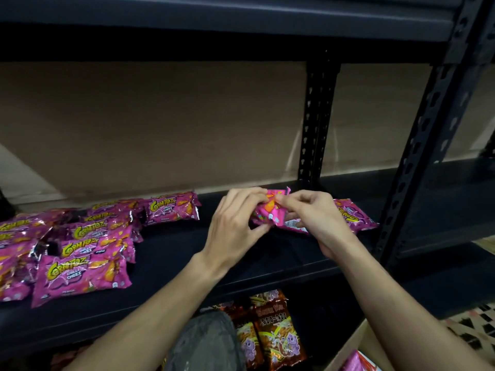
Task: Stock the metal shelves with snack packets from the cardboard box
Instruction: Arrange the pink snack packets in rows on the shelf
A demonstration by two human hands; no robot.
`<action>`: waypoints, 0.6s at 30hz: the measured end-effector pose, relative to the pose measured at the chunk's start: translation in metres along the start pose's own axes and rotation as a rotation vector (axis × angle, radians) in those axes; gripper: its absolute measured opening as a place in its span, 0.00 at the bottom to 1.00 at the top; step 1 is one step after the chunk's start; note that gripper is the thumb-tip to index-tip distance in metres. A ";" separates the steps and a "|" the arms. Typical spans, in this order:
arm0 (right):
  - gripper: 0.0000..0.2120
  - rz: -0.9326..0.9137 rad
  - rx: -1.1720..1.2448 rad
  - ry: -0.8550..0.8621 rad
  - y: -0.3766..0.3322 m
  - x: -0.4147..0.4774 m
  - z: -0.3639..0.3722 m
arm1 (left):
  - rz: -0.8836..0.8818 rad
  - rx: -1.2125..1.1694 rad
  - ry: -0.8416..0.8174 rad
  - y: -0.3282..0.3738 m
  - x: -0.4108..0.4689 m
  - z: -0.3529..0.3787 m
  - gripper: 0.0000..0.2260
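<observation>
Both my hands hold one pink snack packet (270, 211) just above the black metal shelf (187, 250). My left hand (235, 223) grips its left side, thumb underneath. My right hand (313, 218) pinches its top edge with thumb and forefinger. Part of the packet is hidden by my fingers. Another pink packet (353, 214) lies on the shelf just behind my right hand. Several pink Cornitoz packets (83, 253) lie in overlapping rows on the left of the shelf. The cardboard box (356, 346) shows at the bottom right, with a pink packet (356, 362) inside.
A black slotted upright (417, 145) stands at the right and another post (316, 124) at the back. The upper shelf (241, 17) hangs overhead. Brown board lines the back. Orange snack packets (273, 333) stand on the shelf below, beside my knee (206, 341).
</observation>
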State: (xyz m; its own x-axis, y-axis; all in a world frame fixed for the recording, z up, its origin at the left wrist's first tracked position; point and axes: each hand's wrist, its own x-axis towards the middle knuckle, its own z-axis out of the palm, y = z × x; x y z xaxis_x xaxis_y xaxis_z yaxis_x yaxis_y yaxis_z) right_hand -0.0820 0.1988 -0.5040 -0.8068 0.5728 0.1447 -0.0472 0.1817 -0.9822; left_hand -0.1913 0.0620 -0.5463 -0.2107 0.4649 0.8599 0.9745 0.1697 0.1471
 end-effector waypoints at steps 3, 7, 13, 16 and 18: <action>0.05 0.005 0.047 0.015 0.008 0.002 -0.003 | 0.008 -0.025 -0.124 -0.006 -0.005 -0.005 0.25; 0.02 -0.018 0.080 0.036 0.021 0.006 -0.002 | -0.247 -0.261 -0.225 -0.006 -0.005 -0.023 0.24; 0.03 0.014 0.182 0.000 0.032 0.004 0.021 | -0.540 -0.334 -0.639 -0.038 0.004 -0.039 0.21; 0.03 0.026 0.196 -0.025 0.038 0.004 0.035 | -0.571 -0.312 -0.743 -0.052 0.003 -0.048 0.21; 0.03 0.028 0.182 -0.034 0.045 0.004 0.043 | -0.593 -0.299 -0.734 -0.061 0.007 -0.059 0.18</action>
State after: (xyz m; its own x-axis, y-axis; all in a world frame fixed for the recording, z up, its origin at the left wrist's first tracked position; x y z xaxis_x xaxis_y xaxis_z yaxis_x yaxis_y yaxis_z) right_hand -0.1127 0.1746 -0.5523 -0.8287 0.5474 0.1163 -0.1282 0.0166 -0.9916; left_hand -0.2473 0.0036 -0.5205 -0.5678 0.8164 0.1054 0.6539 0.3695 0.6602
